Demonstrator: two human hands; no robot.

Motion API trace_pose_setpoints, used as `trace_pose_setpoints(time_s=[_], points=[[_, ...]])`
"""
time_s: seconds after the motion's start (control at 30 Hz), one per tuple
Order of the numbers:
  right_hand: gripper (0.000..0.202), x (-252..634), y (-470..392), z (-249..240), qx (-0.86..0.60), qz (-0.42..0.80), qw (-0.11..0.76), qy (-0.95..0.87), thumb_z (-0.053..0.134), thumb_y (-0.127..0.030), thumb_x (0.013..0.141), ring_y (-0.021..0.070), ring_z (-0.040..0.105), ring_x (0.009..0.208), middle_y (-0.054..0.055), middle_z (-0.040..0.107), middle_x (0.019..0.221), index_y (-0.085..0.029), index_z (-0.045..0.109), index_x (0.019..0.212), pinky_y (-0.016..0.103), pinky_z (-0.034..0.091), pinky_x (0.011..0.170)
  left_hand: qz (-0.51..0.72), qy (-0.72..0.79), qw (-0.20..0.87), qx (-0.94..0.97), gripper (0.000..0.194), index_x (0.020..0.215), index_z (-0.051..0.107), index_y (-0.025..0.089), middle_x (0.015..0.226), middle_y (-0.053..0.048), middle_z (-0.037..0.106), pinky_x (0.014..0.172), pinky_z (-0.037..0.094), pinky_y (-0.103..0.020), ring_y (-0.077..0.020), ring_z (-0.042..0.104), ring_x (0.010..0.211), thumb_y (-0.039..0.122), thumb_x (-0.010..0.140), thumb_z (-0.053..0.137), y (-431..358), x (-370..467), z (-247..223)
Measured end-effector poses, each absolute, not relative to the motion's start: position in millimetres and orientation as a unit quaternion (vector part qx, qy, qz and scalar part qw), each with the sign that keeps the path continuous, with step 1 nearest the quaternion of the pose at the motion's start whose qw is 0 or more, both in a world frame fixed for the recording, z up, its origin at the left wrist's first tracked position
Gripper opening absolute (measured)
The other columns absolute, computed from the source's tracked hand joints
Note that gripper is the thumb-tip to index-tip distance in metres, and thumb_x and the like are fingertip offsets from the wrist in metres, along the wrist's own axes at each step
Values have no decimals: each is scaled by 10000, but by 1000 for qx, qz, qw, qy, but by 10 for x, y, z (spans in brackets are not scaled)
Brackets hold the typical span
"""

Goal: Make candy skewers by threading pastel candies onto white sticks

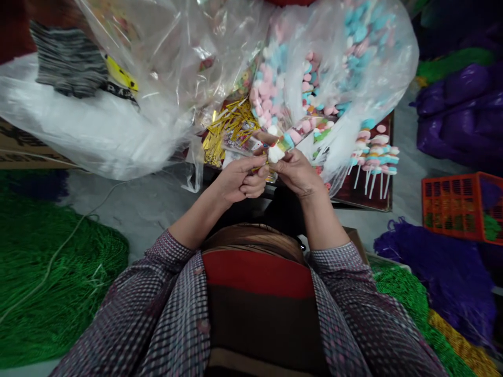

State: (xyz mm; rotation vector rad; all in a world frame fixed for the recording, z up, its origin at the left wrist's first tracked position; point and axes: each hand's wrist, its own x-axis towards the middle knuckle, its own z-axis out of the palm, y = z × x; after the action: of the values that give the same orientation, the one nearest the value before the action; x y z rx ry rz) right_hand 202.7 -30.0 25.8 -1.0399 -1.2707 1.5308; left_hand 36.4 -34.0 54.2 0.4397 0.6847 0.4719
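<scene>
Right up close, it's a checked shirt (176, 314) open over a red and brown top (259, 275), sleeves up at the forearms. Beyond that, both hands meet in the middle: the left hand (245, 179) has its fingers curled and pinching at the lower end of a candy stick (291, 137), while the right hand (297, 170) grips it beside the white piece. The stick tilts up and away to the right, pink, blue and white pieces along it.

Just past the left hand, there's a loose heap of gold strips (231, 128). Over on the right, more candy sticks (379, 154) lie grouped on the dark surface (356, 191), white ends pointing back this way. Farther out, a big clear bag (377, 68) bulges with pastel candies, and crinkled clear plastic (173, 57) spreads to its left. Off right, an orange crate (451, 204) sits near the purple bundles (459, 115); at far upper left, a grey striped knitted item (70, 60) rests against white plastic (90, 125).
</scene>
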Motion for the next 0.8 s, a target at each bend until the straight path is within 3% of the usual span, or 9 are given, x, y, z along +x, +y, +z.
trace_pose_setpoints(time_s=[0.1,0.2,0.3,0.4,0.53,0.67,0.73,0.8], points=[[479,2022,-308,177,-432,591,466,-498,890,-615,577,172,639,755,-27,654,714,-229,634,700,351,557,788,241,327,890,207,562,550,445,182,375,100,179,309,205,-168,-42,133,257,298,1074,279,-353,414,531],[444,1944,-309,97,-478,509,524,-488,827,-594,688,138,579,675,-38,590,651,-225,584,650,320,538,754,320,337,859,214,509,612,472,184,380,115,208,324,200,-162,-35,161,265,383,1071,379,-365,510,479],[391,1859,-319,53,-529,395,556,-504,734,-565,806,142,581,714,-26,584,689,-228,581,679,311,528,779,410,374,800,227,467,640,462,194,386,125,239,343,206,-157,-27,204,281,467,1011,538,-363,629,425],[334,1827,-337,42,-549,313,564,-531,699,-537,849,161,610,790,-9,623,761,-235,619,731,327,526,830,453,406,758,238,448,642,457,200,385,123,270,347,215,-165,-28,215,287,448,997,574,-334,714,391],[281,1850,-356,48,-551,305,554,-545,691,-490,866,161,610,798,-11,640,776,-236,649,754,334,519,851,477,434,721,253,435,626,444,198,404,110,295,343,180,-177,-27,197,298,337,1029,527,-286,725,343],[246,1859,-375,99,-544,334,540,-548,704,-456,854,139,563,717,-26,620,740,-230,648,774,303,511,766,483,419,710,296,416,633,473,196,453,107,278,361,156,-179,-24,199,343,387,952,662,-288,672,238],[236,1843,-399,157,-553,334,528,-551,692,-443,862,133,539,682,-29,603,718,-230,634,778,290,506,719,482,405,710,314,407,638,485,195,481,99,304,372,190,-183,-31,223,362,389,948,664,-297,655,188],[226,1824,-436,230,-562,318,522,-557,673,-423,876,134,531,667,-30,581,696,-234,611,768,285,503,691,492,391,705,329,360,661,519,191,535,79,401,424,300,-175,-41,347,416,356,933,687,-291,650,167]])
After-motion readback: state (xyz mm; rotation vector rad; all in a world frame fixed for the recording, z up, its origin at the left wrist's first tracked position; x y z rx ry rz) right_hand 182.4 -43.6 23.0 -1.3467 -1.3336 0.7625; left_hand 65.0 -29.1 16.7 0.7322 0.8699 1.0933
